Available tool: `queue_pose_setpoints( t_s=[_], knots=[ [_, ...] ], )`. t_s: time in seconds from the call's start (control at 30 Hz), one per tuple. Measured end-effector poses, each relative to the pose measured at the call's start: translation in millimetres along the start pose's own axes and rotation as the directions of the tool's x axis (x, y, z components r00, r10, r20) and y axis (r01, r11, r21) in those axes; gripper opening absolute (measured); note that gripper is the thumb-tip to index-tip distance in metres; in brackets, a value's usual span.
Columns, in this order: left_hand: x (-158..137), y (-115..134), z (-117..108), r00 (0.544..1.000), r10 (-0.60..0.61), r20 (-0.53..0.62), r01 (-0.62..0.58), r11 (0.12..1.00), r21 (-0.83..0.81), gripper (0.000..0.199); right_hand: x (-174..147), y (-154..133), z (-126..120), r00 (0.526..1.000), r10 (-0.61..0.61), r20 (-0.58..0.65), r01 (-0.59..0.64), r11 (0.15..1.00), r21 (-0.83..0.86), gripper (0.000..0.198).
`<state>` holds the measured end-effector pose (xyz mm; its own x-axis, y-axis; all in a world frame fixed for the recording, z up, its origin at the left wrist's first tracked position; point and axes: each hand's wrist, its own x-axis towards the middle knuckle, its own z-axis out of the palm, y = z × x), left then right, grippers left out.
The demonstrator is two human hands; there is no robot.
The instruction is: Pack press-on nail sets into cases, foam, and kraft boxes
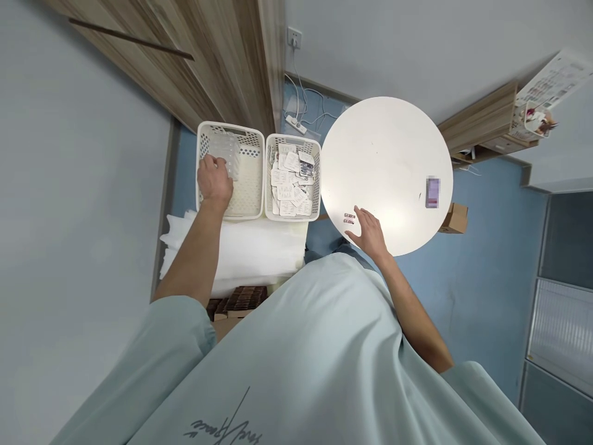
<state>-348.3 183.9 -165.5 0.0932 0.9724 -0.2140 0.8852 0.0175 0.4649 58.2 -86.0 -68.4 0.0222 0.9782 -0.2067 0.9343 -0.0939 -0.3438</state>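
My left hand point(215, 179) reaches into the left white basket point(248, 207), its fingers curled at the near edge of clear plastic packaging point(225, 150). That packaging looks like thin see-through trays or boxes; the fingertips are partly hidden. On the round white table point(389, 142), my right hand point(369, 232) rests near the front edge with thumb and fingers apart, holding nothing. Just left of its fingers lie two short rows of small reddish pieces point(349, 218), too small to name.
A second white basket point(270, 179) beside the first holds many printed cards point(288, 179). A purple blurred-out rectangle point(432, 192) lies at the table's right. White wrapped sheeting point(259, 247) sits below the baskets. A power strip point(295, 124) and a cardboard box point(456, 218) are on the floor.
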Motion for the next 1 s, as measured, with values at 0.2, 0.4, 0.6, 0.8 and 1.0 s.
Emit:
queue_pose_setpoints(
  t_s=[0.2,0.4,0.6,0.8,1.0],
  knots=[
    [-4.3,-6.2,2.2,0.999,-0.015,0.034,0.014,0.999,0.029,0.049,7.6,-0.2,4.2,0.999,-0.039,0.001,0.039,0.999,0.019,0.083],
    [0.2,0.3,-4.0,0.998,-0.024,0.063,0.021,0.998,0.051,0.046,6.4,5.7,1.8,0.999,-0.053,0.001,0.052,0.998,0.029,0.085],
    [-5.8,17.4,-8.8,0.993,-0.046,0.106,0.034,0.993,0.112,0.045,-0.6,17.8,-2.7,0.998,-0.063,-0.004,0.063,0.997,0.037,0.086],
    [-26.3,22.5,5.3,0.996,-0.085,0.028,0.083,0.995,0.056,0.068,-11.7,33.8,-8.3,0.998,-0.044,-0.041,0.046,0.998,0.049,0.084],
    [-26.6,21.9,14.2,0.989,-0.141,0.055,0.132,0.982,0.132,0.075,-25.2,41.9,-6.7,0.998,-0.032,-0.049,0.034,0.998,0.053,0.082]
  ],
)
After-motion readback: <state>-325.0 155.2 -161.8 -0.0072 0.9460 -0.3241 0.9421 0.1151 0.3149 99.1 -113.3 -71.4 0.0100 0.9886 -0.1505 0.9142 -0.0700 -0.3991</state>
